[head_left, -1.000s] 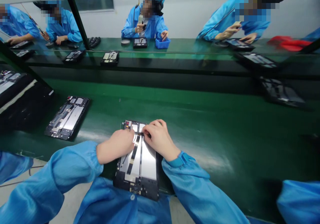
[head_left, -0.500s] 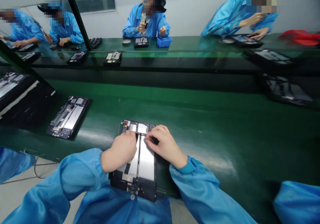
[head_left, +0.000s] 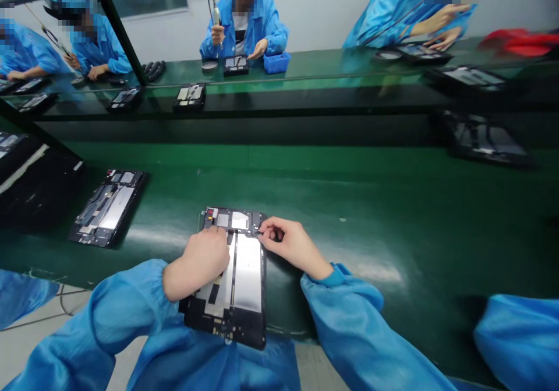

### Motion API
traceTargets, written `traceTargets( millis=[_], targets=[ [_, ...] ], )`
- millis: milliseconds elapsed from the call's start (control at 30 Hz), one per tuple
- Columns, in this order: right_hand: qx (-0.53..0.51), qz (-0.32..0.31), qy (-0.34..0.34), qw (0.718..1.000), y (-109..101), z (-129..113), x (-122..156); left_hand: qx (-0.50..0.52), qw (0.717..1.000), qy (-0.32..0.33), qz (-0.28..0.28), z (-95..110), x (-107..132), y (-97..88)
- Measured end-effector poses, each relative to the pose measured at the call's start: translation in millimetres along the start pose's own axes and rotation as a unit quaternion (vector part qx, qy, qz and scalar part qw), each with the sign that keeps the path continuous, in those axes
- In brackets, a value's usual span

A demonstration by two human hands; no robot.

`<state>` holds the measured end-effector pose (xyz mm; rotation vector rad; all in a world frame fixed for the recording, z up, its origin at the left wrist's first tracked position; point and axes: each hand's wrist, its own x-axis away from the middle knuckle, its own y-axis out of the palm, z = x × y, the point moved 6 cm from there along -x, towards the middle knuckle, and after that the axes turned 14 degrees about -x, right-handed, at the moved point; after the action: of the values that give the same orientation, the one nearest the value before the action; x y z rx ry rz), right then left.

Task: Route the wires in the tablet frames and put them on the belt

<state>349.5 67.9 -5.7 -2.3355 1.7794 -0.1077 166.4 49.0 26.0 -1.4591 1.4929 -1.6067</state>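
Since the opened tablet (head_left: 248, 283) seems to overhang the desk (head_left: 371, 204) at six o'clock, a tug from the right hand (head_left: 299, 242), pinched closed at one o'clock, could tip it, left hand (head_left: 201, 263) curled, its grip unclear

Both arms reach forward and inward, the left forearm (head_left: 117, 303) and right forearm (head_left: 356, 315) slanting toward each other. The left hand (head_left: 201, 257) is curled, back and knuckles upward, its fingertips hidden beneath it. The right hand (head_left: 292, 242), just beside it but apart, arches with thumb and index fingertips drawn close together; whether they meet is unclear. Both wrists are bare.
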Motion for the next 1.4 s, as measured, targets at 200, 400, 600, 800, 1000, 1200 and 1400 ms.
traceTargets(
  millis=[200, 400, 600, 800, 1000, 1200, 1400],
  targets=[
    [-0.015, -0.008, 0.011, 1.0, -1.7, 0.0, 1.0, 0.107, 0.991, 0.061, 0.052, -5.1, 1.6, -4.7],
    [-0.035, -0.015, 0.03, 0.999, -3.6, 1.1, 1.2, 0.13, 0.965, 0.157, 0.166, 10.9, -14.6, -17.6],
    [-0.06, -0.028, 0.045, 0.997, -4.0, 5.3, 1.4, 0.153, 0.958, 0.195, 0.145, 19.4, -42.1, -19.6],
    [-0.066, -0.02, 0.049, 0.996, -6.2, 10.3, 1.0, 0.161, 0.955, 0.216, 0.126, 20.7, -50.7, -19.3],
    [-0.066, -0.017, 0.051, 0.996, -7.2, 13.1, 1.4, 0.178, 0.954, 0.218, 0.102, 19.5, -51.3, -22.2],
    [-0.069, -0.017, 0.05, 0.996, -8.2, 14.1, 1.5, 0.184, 0.952, 0.22, 0.108, 18.8, -52.2, -23.3],
    [-0.063, -0.016, 0.057, 0.996, -8.6, 14.4, 1.3, 0.175, 0.953, 0.218, 0.117, 20.9, -55.7, -20.7]
  ],
)
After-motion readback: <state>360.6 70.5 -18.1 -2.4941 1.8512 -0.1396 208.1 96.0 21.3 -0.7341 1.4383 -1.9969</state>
